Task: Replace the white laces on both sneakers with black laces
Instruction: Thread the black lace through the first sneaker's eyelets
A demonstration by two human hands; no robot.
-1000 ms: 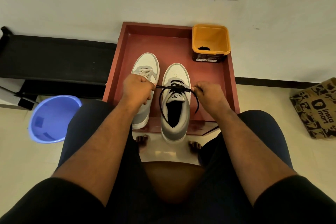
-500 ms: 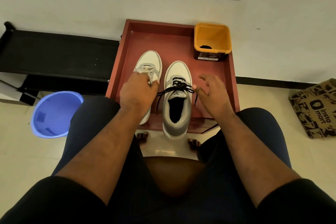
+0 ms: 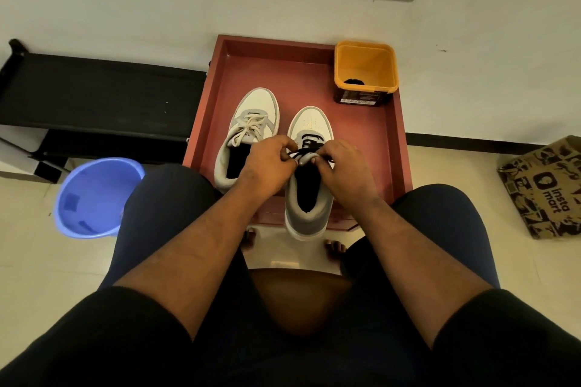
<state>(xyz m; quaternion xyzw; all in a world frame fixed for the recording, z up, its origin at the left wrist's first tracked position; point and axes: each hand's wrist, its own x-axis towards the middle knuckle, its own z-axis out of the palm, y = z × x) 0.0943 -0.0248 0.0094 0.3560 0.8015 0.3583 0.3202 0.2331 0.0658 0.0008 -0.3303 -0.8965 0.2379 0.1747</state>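
Observation:
Two grey-and-white sneakers stand side by side on a red tray [image 3: 390, 135]. The left sneaker [image 3: 251, 122] carries white laces [image 3: 250, 127]. The right sneaker [image 3: 309, 195] carries a black lace [image 3: 309, 148]. My left hand [image 3: 267, 163] and my right hand [image 3: 342, 166] meet over the right sneaker's tongue, each pinching the black lace near the top eyelets. The lace ends are hidden under my fingers.
An orange tub [image 3: 364, 72] with something black at its bottom stands at the tray's far right corner. A blue plastic basin [image 3: 94, 198] sits on the floor to the left, a printed cardboard box [image 3: 547, 185] to the right. A black bench [image 3: 94, 91] runs along the wall.
My hands had let go and spread apart half a second ago. Both have now come together over the right sneaker's tongue and pinch the black lace again.

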